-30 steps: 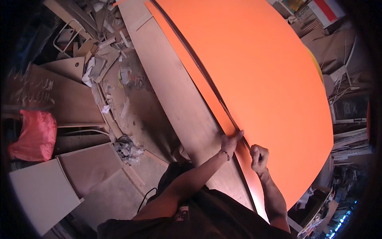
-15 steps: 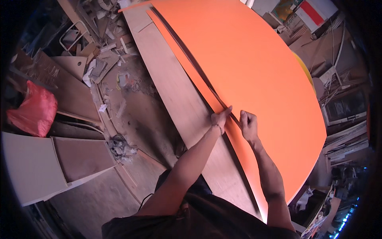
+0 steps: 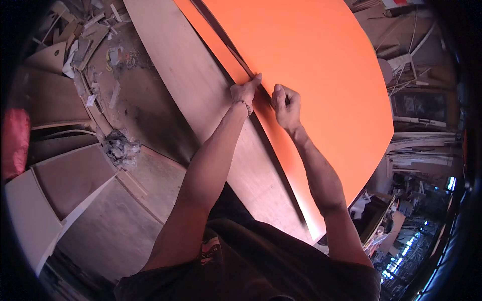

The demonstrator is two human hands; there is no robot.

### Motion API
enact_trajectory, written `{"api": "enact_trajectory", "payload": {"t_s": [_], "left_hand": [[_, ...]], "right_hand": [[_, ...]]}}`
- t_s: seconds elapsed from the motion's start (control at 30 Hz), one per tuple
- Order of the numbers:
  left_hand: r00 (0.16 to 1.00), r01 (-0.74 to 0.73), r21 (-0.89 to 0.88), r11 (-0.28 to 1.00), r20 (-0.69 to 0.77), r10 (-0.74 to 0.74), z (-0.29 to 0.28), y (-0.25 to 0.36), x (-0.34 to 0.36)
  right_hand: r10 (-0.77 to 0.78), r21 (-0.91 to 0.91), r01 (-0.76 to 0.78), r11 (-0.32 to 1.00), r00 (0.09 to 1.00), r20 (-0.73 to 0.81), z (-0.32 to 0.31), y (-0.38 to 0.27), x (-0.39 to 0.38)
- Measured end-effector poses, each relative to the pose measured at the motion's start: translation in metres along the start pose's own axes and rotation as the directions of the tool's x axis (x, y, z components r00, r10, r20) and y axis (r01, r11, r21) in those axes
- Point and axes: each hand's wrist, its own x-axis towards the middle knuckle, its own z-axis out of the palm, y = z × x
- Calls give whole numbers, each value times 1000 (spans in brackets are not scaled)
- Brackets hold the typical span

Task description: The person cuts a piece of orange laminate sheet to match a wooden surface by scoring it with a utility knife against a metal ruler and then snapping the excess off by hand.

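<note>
A large, thin orange sheet lies over a pale wooden board. Along its left side a narrow orange strip is parted from it by a dark gap that runs from the far end to my hands. Nearer to me the orange surface looks continuous. My left hand, with a bracelet at the wrist, is closed on the strip, thumb on top. Just to its right, my right hand is curled in a fist at the sheet's edge by the gap. Its fingertips are hidden, but it appears to grip that edge.
Wood offcuts and scraps litter the floor at the far left. Flat panels and a red plastic bag lie to the left, near crumpled clear plastic. Stacked wooden strips stand at the right.
The view has tipped downward and shifted right, so the sheet's far end has left it. My hands are slightly farther apart. Both keep their closed shape along the gap.
</note>
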Motion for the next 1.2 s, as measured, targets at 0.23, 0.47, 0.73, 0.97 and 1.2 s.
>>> {"api": "enact_trajectory", "payload": {"t_s": [0.23, 0.47, 0.73, 0.97, 1.2], "left_hand": [[992, 64, -182, 981, 117, -44, 0, -6, -21], [987, -90, -139, 986, 116, 107, 1, -46, -61], [998, -65, -32, 997, 11, 65, 10, -42, -62], [978, -42, -44, 998, 201, 50, -3, -48, -56], [974, -64, -86, 994, 213, 81, -22, -53, -28]], "right_hand": [[23, -52, -21, 998, 999, 40, -12, -20, -4], [7, -26, -7, 1000, 1000, 21, -34, -30, -54], [-102, -41, 102, 994, 995, -11, -37, 1, -58], [71, -9, -71, 997, 997, 31, -43, -28, -47], [-8, 19, 8, 1000, 1000, -2, -22, -31, -44]]}}
